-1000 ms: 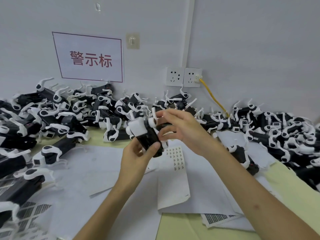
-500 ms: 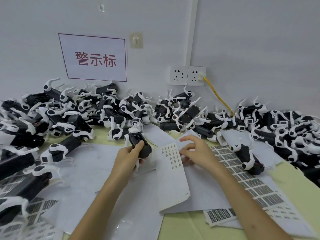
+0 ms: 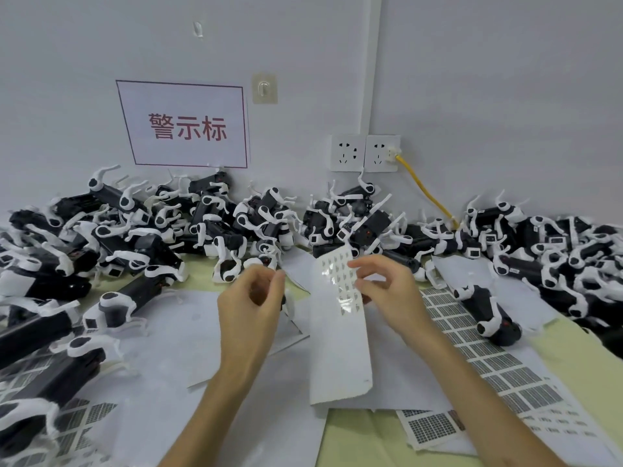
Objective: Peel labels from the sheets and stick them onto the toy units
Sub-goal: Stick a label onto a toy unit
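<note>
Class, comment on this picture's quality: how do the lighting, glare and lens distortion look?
Head view: soft, even light with faint shadows; glare patches shine on the label sheet raised at centre; the wide-angle lens tilts the wall trunking and stretches and blurs the toy units at the left edge.

Label sheet (image 3: 338, 345): white paper, glossy sheen where labels sit. Toy units (image 3: 487, 306): hard plastic, black bodies matt, white legs smooth. Loose sheets (image 3: 175, 332): matt paper. Surface (image 3: 364, 439): pale yellow-green, matt. Wall sockets (image 3: 365, 153): smooth white plastic.
</note>
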The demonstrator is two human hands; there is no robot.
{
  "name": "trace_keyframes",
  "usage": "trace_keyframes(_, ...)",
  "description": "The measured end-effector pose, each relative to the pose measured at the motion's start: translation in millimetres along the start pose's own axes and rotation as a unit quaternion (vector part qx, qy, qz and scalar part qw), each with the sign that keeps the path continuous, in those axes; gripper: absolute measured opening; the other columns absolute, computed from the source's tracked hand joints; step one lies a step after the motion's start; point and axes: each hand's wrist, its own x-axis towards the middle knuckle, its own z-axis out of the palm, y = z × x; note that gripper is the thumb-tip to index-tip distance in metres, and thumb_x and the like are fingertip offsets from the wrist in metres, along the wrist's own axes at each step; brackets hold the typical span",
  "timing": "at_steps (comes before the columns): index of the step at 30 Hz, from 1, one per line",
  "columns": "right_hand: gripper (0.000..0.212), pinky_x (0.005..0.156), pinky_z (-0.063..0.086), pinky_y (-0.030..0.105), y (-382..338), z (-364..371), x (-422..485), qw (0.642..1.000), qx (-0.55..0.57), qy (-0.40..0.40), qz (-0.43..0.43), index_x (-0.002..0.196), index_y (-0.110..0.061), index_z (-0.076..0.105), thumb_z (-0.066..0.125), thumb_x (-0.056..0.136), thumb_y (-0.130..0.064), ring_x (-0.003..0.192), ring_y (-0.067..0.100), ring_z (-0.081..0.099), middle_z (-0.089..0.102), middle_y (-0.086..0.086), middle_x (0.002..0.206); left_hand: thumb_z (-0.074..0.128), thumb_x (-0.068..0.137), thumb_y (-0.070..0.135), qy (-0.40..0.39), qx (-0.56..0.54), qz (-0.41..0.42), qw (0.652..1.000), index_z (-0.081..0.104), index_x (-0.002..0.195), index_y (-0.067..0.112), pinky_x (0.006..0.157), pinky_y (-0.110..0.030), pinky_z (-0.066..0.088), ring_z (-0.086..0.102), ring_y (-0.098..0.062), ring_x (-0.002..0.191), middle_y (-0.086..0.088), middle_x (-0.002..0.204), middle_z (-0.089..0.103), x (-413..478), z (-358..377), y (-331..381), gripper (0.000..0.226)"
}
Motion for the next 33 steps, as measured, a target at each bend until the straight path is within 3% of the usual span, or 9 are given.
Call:
trace_keyframes(4, 0.028, 0.076, 0.061, 0.029, -18, -9, -7, 0.991, 0.120, 0.021, -0.047, 0.092, -0.027, 0.080, 0.070, 0.083, -0.002, 0.086, 0.017, 0.072, 0.075, 0.001, 0.095, 0.070, 0.095, 0.039, -0.108, -0.058, -0.052, 0.991, 0.070, 0.085, 0.027, 0.046, -0.023, 0.040, 0.049, -0.011, 0.049, 0.003, 0.070, 0.066, -8, 5, 10, 0.016)
trace_keyframes(7, 0.023, 0.079, 0.061, 0.033, -25, -8, -11, 0.983, 0.170, -0.034, -0.055, 0.094, -0.025, 0.079, 0.068, 0.081, -0.009, 0.089, 0.028, 0.074, 0.075, 0.003, 0.099, 0.069, 0.093, 0.044, -0.192, -0.133, -0.126, 0.964, 0.074, 0.096, 0.030, 0.049, -0.032, 0.051, 0.066, -0.020, 0.062, 0.004, 0.085, 0.075, -8, 7, 15, 0.015)
trace_keyframes(10, 0.032, 0.084, 0.059, 0.032, -21, 3, -13, 0.991, 0.057, -0.015, -0.122, 0.096, -0.026, 0.078, 0.070, 0.086, 0.003, 0.099, 0.019, 0.071, 0.071, -0.004, 0.108, 0.067, 0.101, 0.020, -0.199, -0.175, -0.139, 0.954, 0.078, 0.110, 0.024, 0.071, -0.027, 0.061, 0.077, -0.019, 0.094, 0.001, 0.105, 0.080, -8, 7, 17, 0.014)
trace_keyframes(13, 0.032, 0.099, 0.047, 0.022, -14, 12, -17, 0.957, -0.131, 0.038, -0.255, 0.106, -0.023, 0.077, 0.075, 0.085, 0.002, 0.120, 0.011, 0.057, 0.057, -0.007, 0.122, 0.065, 0.101, 0.013, -0.194, -0.177, -0.146, 0.954, 0.078, 0.110, 0.019, 0.074, -0.022, 0.059, 0.077, -0.017, 0.097, -0.001, 0.106, 0.081, -8, 7, 14, 0.017)
trace_keyframes(15, 0.025, 0.104, 0.044, 0.027, -10, 16, -19, 0.942, -0.166, 0.029, -0.291, 0.109, -0.023, 0.077, 0.076, 0.087, -0.011, 0.121, 0.011, 0.054, 0.057, -0.008, 0.123, 0.064, 0.101, 0.012, -0.194, -0.187, -0.150, 0.951, 0.078, 0.111, 0.018, 0.075, -0.022, 0.058, 0.077, -0.016, 0.097, -0.002, 0.106, 0.080, -8, 8, 14, 0.019)
trace_keyframes(21, 0.023, 0.098, 0.044, 0.042, -11, 23, -23, 0.951, -0.175, 0.028, -0.253, 0.108, -0.028, 0.076, 0.077, 0.086, -0.036, 0.115, 0.006, 0.058, 0.064, -0.017, 0.115, 0.064, 0.101, 0.015, -0.208, -0.206, -0.139, 0.946, 0.079, 0.111, 0.019, 0.092, -0.046, 0.059, 0.073, -0.034, 0.106, -0.008, 0.108, 0.079, -10, 9, 11, 0.019)
trace_keyframes(26, 0.021, 0.094, 0.049, 0.043, -10, 22, -22, 0.961, -0.127, 0.028, -0.244, 0.103, -0.025, 0.076, 0.083, 0.082, -0.024, 0.110, 0.011, 0.060, 0.065, -0.018, 0.107, 0.068, 0.099, 0.007, -0.251, -0.217, -0.100, 0.938, 0.078, 0.115, 0.024, 0.088, -0.036, 0.061, 0.074, -0.026, 0.107, -0.007, 0.114, 0.078, -12, 8, 14, 0.026)
trace_keyframes(31, 0.009, 0.084, 0.054, 0.036, -8, 21, -22, 0.964, -0.082, 0.021, -0.252, 0.092, -0.019, 0.075, 0.079, 0.084, -0.020, 0.099, 0.015, 0.065, 0.067, -0.015, 0.095, 0.067, 0.093, 0.012, -0.244, -0.171, -0.091, 0.950, 0.075, 0.106, 0.013, 0.086, -0.057, 0.056, 0.071, -0.027, 0.093, -0.019, 0.099, 0.075, -12, 11, 8, 0.015)
trace_keyframes(33, 0.007, 0.080, 0.051, 0.025, -8, 20, -22, 0.963, -0.081, 0.027, -0.255, 0.089, -0.018, 0.076, 0.080, 0.083, -0.018, 0.096, 0.013, 0.067, 0.068, -0.015, 0.093, 0.064, 0.098, 0.004, -0.247, -0.159, -0.079, 0.953, 0.077, 0.104, 0.022, 0.080, -0.043, 0.058, 0.072, -0.022, 0.092, -0.010, 0.098, 0.077, -12, 11, 7, 0.022)
